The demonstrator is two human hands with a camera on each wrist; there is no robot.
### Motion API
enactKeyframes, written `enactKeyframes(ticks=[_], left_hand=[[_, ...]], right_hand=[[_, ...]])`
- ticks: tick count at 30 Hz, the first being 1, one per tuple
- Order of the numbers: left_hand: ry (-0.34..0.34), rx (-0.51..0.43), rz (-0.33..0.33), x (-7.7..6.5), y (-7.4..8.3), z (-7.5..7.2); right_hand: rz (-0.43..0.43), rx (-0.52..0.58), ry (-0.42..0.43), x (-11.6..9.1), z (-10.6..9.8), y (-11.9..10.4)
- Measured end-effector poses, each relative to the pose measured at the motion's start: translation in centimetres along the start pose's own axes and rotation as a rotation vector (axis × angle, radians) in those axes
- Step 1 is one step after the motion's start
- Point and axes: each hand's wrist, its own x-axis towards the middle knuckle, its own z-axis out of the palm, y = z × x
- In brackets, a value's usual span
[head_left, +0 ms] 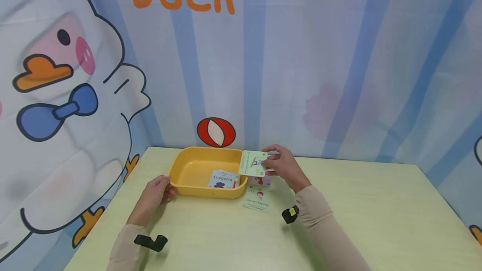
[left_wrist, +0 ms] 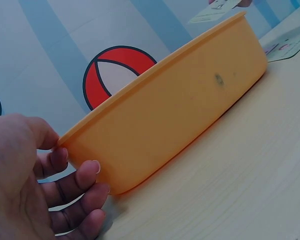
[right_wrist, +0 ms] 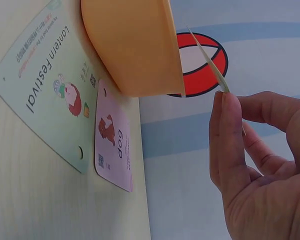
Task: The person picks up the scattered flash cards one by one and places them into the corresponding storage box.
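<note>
A yellow plastic tray [head_left: 222, 195] stands on the table, with a card reading "blueberry" [head_left: 224, 179] lying inside at its right end. My left hand [head_left: 156, 189] pinches the tray's left end at the rim between thumb and forefinger; the other fingers are loosely bent beside the wall [left_wrist: 155, 110]. Above the tray's right rim, my right hand [head_left: 283, 166] pinches a pale green card [head_left: 248, 162] by its right side. Seen from the right wrist, that card [right_wrist: 212, 67] is nearly edge-on. Below it on the table lie a green "Lantern Festival" card [right_wrist: 50, 85] and a pink "Dog" card [right_wrist: 112, 140].
The light wooden table [head_left: 369, 212] extends to the right and toward the front. Behind it hangs a blue and white striped cloth [head_left: 301, 74] with a cartoon duck and a red ball [head_left: 226, 131] printed on it. Black wrist cameras sit on both sleeves.
</note>
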Motion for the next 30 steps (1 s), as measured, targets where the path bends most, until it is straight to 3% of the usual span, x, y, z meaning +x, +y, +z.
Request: enactKeyframes(ticks=[11, 30], left_hand=[[-0.011, -0.001, 0.023, -0.2, 0.0, -0.1], [-0.006, 0.001, 0.024, -0.1, -0.1, 0.0]], right_hand=[[-0.017, 0.049, 0.025, -0.2, 1.8, -0.2], [-0.064, -0.047, 0.034, -0.2, 5.3, -1.0]])
